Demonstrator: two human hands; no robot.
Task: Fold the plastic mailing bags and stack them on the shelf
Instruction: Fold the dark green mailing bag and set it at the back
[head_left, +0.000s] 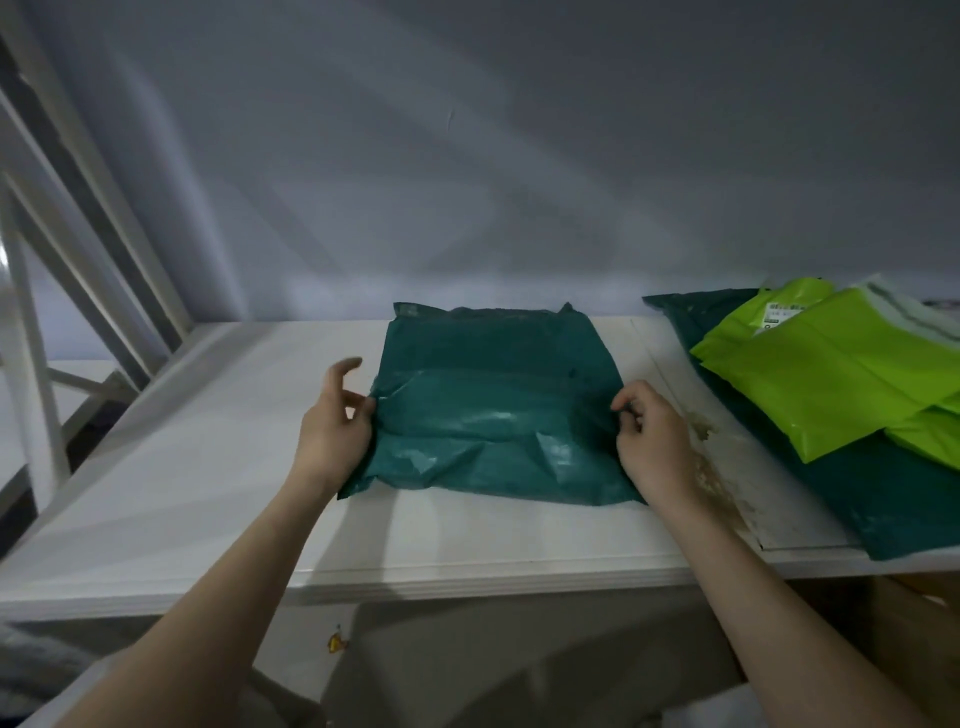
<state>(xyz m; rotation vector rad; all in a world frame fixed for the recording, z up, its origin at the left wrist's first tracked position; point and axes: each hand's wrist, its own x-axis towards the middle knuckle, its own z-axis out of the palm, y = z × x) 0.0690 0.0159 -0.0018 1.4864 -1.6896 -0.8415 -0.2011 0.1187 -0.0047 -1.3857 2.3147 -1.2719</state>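
While flat on the shelf (208, 467), teal bag (493, 405), long axis front-to-back, hands pinching side edges.

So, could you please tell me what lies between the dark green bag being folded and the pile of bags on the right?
Head view: only bare white shelf, stained brownish.

Two bare forearms, left hand (332, 426) and right hand (652, 436) ungloved (no sleeve, watch or ring visible).
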